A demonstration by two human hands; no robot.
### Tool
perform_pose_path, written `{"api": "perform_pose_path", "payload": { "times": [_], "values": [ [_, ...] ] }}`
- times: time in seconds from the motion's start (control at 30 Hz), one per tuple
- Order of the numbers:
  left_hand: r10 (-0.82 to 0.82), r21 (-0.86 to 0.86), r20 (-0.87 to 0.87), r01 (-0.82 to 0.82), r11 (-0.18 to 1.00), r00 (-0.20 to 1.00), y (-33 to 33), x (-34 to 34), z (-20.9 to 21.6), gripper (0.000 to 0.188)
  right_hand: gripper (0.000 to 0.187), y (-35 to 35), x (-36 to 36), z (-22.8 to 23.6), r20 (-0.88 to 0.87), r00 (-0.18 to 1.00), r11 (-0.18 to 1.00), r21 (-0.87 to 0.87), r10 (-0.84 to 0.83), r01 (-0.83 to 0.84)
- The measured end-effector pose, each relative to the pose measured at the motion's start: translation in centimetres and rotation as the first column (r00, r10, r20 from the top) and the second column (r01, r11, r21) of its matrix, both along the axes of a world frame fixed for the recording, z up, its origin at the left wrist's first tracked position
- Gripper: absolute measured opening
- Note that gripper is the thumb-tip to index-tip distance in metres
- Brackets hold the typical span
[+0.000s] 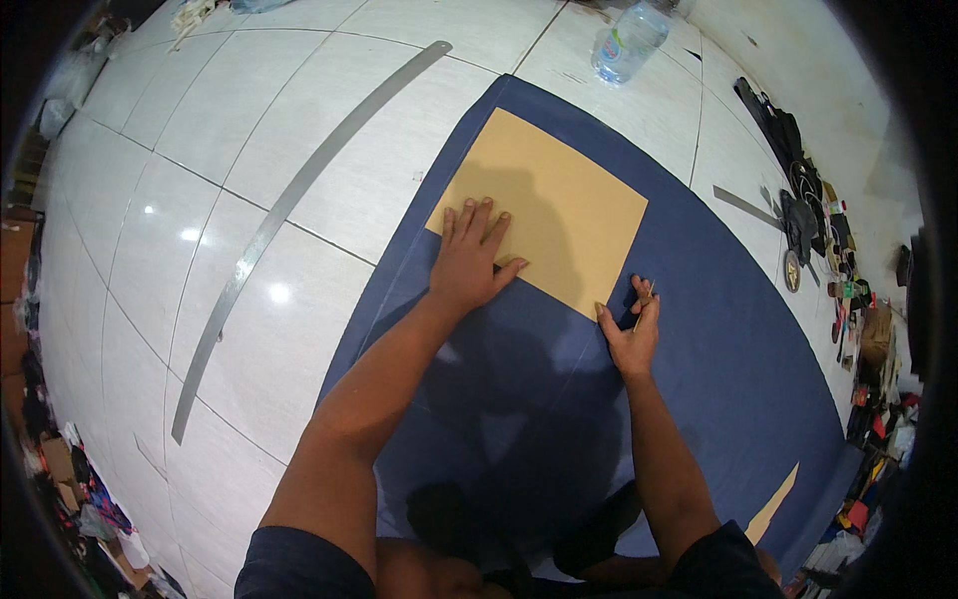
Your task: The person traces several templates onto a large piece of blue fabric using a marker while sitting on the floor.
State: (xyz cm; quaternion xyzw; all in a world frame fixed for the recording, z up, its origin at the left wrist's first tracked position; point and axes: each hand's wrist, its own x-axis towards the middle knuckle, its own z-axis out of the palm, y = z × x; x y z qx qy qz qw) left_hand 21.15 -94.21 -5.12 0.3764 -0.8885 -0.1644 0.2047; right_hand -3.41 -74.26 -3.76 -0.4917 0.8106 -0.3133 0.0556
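Observation:
A tan rectangular sheet of card (559, 205) lies flat on dark blue cloth (718, 339) spread over the floor. My left hand (469, 255) rests on the card's near left part, fingers spread and pressing down. At the near right corner of the card is my right hand (634, 329), its thumb against that corner. Between its curled fingers sits a thin pencil-like stick (651, 292), too small to name surely. Faint pale lines run on the cloth along its left side.
A long metal ruler (289, 205) lies on the white tiles (319, 299) at left. A clear plastic bottle (629, 45) is at the far side. Another tan piece (774, 504) shows at near right. Black straps (788, 150) and assorted clutter line the right wall.

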Motion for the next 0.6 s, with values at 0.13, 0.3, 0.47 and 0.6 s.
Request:
{"api": "perform_pose_path", "payload": {
  "times": [0.13,0.3,0.47,0.6],
  "values": [
    [-0.013,0.002,0.025,0.013,1.0,1.0,-0.3,-0.2,-0.1,0.078,0.081,-0.2,0.0,0.5,0.114,0.992,0.996,0.073,-0.056,0.048],
    [-0.01,0.014,0.1,0.009,1.0,0.995,-0.1,0.0,0.8,0.088,0.079,-0.3,-0.3,0.2,0.042,0.999,0.998,0.05,-0.029,0.027],
    [-0.023,0.015,0.104,0.021,1.0,0.994,0.0,-0.5,0.5,0.09,0.077,0.0,-0.9,-0.3,0.006,1.0,1.0,0.009,-0.001,0.001],
    [-0.02,0.029,0.137,0.016,0.999,0.99,-0.1,-0.4,0.5,0.092,0.08,-0.1,-0.6,0.2,0.041,0.999,0.999,0.039,-0.014,0.013]
  ]
}}
